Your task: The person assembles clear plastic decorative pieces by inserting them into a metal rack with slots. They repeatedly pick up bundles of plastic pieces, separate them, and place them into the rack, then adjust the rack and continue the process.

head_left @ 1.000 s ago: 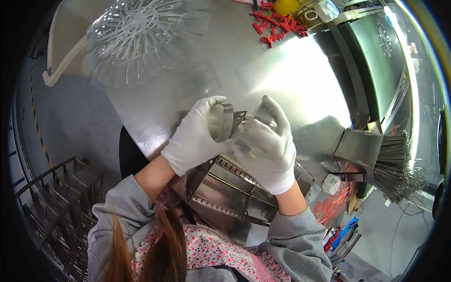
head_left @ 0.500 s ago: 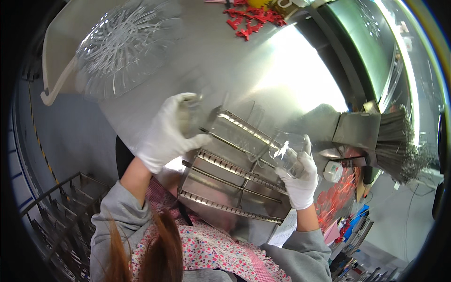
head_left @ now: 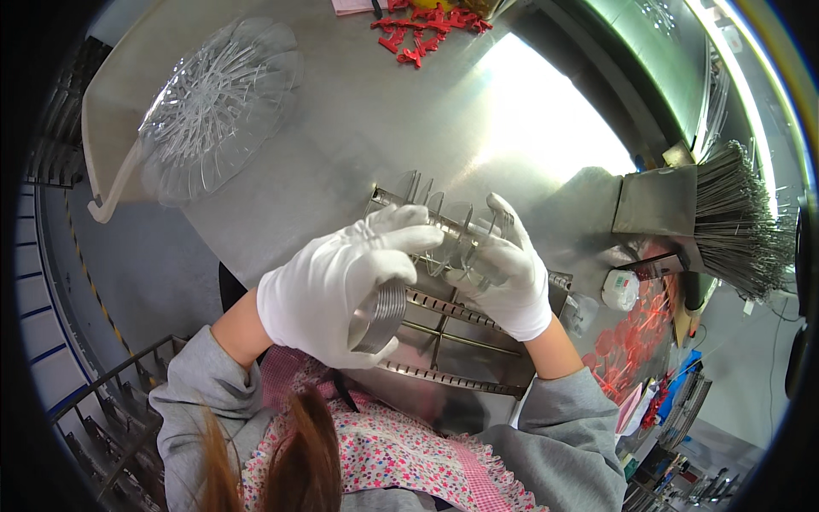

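In front of me stands a metal rack [head_left: 439, 341] with slotted rails, partly hidden by my white-gloved hands. Several thin, clear lens-like discs [head_left: 437, 224] stand on edge along its far rail. My left hand [head_left: 328, 286] curls round a stack of thin discs [head_left: 381, 316], their edges showing as fine ridges. Its index and middle fingers stretch to the upright discs on the rail. My right hand [head_left: 516, 282] pinches a clear disc [head_left: 490, 247] at the right of that row; whether it is one disc or more I cannot tell.
A large round pile of clear pieces [head_left: 217, 111] lies at the far left beside a beige tray rim [head_left: 98, 119]. Red plastic clips [head_left: 418, 34] sit at the back. To the right are a metal holder of thin wires [head_left: 657, 200], a white round container [head_left: 620, 290] and red discs [head_left: 627, 350].
My left hand has moved right, over the rack, with its stack. My right hand has moved up and left to the far rail, where several discs now show upright.
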`<move>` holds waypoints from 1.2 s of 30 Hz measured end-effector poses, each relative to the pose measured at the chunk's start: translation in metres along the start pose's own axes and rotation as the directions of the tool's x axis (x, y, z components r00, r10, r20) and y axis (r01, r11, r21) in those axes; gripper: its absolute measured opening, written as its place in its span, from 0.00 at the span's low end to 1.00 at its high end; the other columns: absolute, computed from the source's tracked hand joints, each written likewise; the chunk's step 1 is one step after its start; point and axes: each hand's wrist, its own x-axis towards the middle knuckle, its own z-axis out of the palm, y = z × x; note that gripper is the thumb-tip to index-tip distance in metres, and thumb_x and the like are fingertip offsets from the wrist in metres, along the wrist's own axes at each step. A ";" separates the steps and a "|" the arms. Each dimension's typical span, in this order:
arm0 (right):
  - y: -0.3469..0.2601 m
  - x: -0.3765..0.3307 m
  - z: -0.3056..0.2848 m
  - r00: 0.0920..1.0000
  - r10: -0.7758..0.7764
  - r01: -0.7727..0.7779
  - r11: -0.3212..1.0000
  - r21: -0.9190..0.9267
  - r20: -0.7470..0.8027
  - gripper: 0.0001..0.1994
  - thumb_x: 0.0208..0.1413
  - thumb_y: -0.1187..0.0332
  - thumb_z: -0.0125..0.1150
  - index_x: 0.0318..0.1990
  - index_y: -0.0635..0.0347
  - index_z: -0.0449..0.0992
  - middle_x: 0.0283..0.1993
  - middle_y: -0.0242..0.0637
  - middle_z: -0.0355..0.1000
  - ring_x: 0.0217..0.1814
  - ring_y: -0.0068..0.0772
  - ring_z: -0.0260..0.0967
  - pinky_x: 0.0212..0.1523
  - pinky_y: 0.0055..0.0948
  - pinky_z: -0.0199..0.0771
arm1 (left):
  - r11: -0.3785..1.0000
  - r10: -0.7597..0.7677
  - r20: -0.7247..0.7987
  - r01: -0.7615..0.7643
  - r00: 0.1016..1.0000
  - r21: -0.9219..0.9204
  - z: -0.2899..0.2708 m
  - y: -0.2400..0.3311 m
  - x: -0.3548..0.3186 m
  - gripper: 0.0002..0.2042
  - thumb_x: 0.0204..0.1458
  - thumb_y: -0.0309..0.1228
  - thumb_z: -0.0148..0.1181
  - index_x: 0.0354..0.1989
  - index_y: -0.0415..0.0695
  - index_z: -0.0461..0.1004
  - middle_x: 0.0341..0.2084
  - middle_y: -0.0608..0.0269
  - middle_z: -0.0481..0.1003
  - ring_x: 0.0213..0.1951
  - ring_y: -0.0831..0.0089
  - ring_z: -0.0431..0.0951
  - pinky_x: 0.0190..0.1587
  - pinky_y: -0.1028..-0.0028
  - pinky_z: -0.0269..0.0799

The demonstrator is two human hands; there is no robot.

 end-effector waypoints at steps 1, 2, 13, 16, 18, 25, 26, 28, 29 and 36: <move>-0.002 0.001 -0.001 0.993 -0.114 0.113 0.992 -0.054 -0.012 0.12 0.42 0.73 0.76 0.35 0.59 0.79 0.52 0.51 0.75 0.50 0.47 0.80 0.58 0.41 0.79 | 1.000 0.014 0.015 -0.014 1.000 0.008 -0.003 -0.002 0.003 0.27 0.35 0.30 0.72 0.47 0.43 0.68 0.59 0.46 0.71 0.65 0.41 0.68 0.69 0.51 0.62; -0.002 0.004 0.000 0.984 -0.175 0.177 0.979 -0.096 0.033 0.13 0.43 0.73 0.74 0.37 0.58 0.78 0.53 0.53 0.74 0.48 0.50 0.80 0.56 0.41 0.81 | 1.000 0.015 0.039 -0.016 0.999 0.016 -0.005 -0.004 0.006 0.29 0.35 0.30 0.72 0.48 0.43 0.67 0.60 0.46 0.70 0.65 0.41 0.68 0.70 0.51 0.61; 0.032 -0.043 -0.024 0.992 -0.110 0.126 0.924 -0.360 0.063 0.27 0.35 0.75 0.73 0.49 0.57 0.75 0.61 0.64 0.66 0.45 0.54 0.78 0.45 0.44 0.81 | 0.966 -0.129 -0.053 0.138 0.990 0.221 -0.016 -0.015 -0.013 0.32 0.31 0.32 0.74 0.49 0.46 0.67 0.60 0.44 0.73 0.62 0.43 0.74 0.71 0.41 0.53; 0.000 -0.055 -0.049 0.989 -0.099 0.023 0.841 -0.540 -0.112 0.33 0.34 0.73 0.78 0.53 0.65 0.71 0.61 0.65 0.67 0.57 0.64 0.70 0.52 0.49 0.77 | 0.962 0.037 -0.283 0.042 0.958 0.269 -0.009 0.001 -0.008 0.32 0.30 0.33 0.75 0.48 0.46 0.67 0.59 0.45 0.74 0.59 0.45 0.76 0.69 0.41 0.56; -0.032 -0.062 -0.053 0.979 0.159 -0.179 0.969 -0.172 -0.125 0.38 0.37 0.65 0.82 0.57 0.67 0.70 0.63 0.56 0.68 0.57 0.57 0.73 0.54 0.47 0.77 | 0.944 0.177 -0.346 -0.060 0.922 0.324 0.007 0.015 0.003 0.29 0.33 0.36 0.77 0.45 0.48 0.67 0.52 0.49 0.76 0.54 0.49 0.79 0.66 0.46 0.63; -0.069 -0.086 -0.034 0.817 0.182 -0.569 0.402 0.717 0.547 0.31 0.33 0.60 0.84 0.49 0.55 0.79 0.49 0.38 0.77 0.52 0.44 0.77 0.52 0.38 0.77 | 0.729 0.576 0.091 -0.561 0.812 0.394 0.071 0.053 0.034 0.10 0.48 0.28 0.61 0.39 0.53 0.69 0.46 0.65 0.80 0.47 0.70 0.84 0.54 0.65 0.77; -0.068 -0.088 -0.034 0.865 0.168 -0.487 0.512 0.708 0.473 0.29 0.34 0.62 0.84 0.48 0.54 0.80 0.47 0.38 0.77 0.51 0.44 0.77 0.51 0.38 0.78 | 0.693 0.581 0.133 -0.573 0.803 0.436 0.076 0.054 0.039 0.11 0.49 0.28 0.62 0.40 0.53 0.69 0.46 0.66 0.80 0.46 0.70 0.84 0.53 0.65 0.77; -0.059 -0.096 -0.039 0.970 0.060 -0.191 0.792 0.580 0.237 0.30 0.36 0.64 0.81 0.51 0.54 0.76 0.45 0.40 0.77 0.49 0.48 0.76 0.48 0.38 0.78 | 0.732 0.511 0.172 -0.531 0.842 0.427 0.085 0.055 0.049 0.11 0.49 0.29 0.63 0.38 0.54 0.69 0.45 0.68 0.79 0.45 0.70 0.84 0.51 0.64 0.77; -0.052 -0.103 -0.046 0.971 0.191 -0.239 0.751 0.615 0.144 0.33 0.36 0.65 0.81 0.54 0.55 0.73 0.45 0.39 0.77 0.49 0.42 0.76 0.48 0.38 0.78 | 0.688 0.480 0.174 -0.492 0.860 0.533 0.091 0.054 0.055 0.10 0.50 0.35 0.65 0.37 0.55 0.69 0.46 0.70 0.78 0.47 0.69 0.83 0.53 0.59 0.75; 0.134 -0.168 -0.125 0.276 0.456 -0.467 0.833 0.296 -0.846 0.29 0.50 0.75 0.71 0.60 0.59 0.66 0.55 0.37 0.68 0.56 0.32 0.69 0.59 0.35 0.70 | 0.557 0.103 0.194 -0.219 0.975 0.801 0.068 0.026 0.081 0.32 0.38 0.53 0.72 0.56 0.65 0.75 0.59 0.66 0.75 0.60 0.60 0.75 0.66 0.48 0.65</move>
